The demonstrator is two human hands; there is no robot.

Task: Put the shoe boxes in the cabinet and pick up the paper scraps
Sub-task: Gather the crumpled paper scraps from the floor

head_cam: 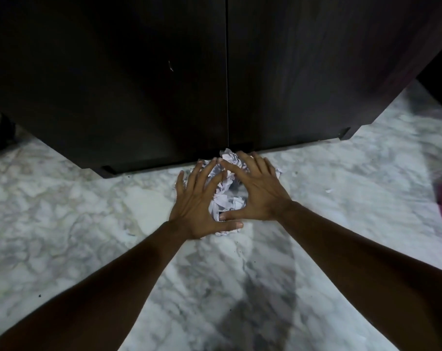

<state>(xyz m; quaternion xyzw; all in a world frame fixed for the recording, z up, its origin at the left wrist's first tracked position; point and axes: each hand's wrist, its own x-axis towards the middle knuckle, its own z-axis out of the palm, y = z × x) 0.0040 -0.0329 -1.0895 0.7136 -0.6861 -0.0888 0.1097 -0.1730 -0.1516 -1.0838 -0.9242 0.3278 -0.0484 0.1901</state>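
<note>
Both hands, left hand (202, 203) and right hand (255, 191), spread straight fingers (209, 171) over crumpled paper scraps (227, 201) on the floor (88, 211) just before the closed cabinet (164, 84).

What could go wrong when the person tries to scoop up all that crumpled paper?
1. The paper scraps form a loose heap, and the left hand and right hand lie spread over it with straight fingers, so bits may slip out between them.
2. The heap sits right against the cabinet base, so pieces could be pushed underneath.
3. A small scrap lies apart on the floor and might be forgotten.
</note>
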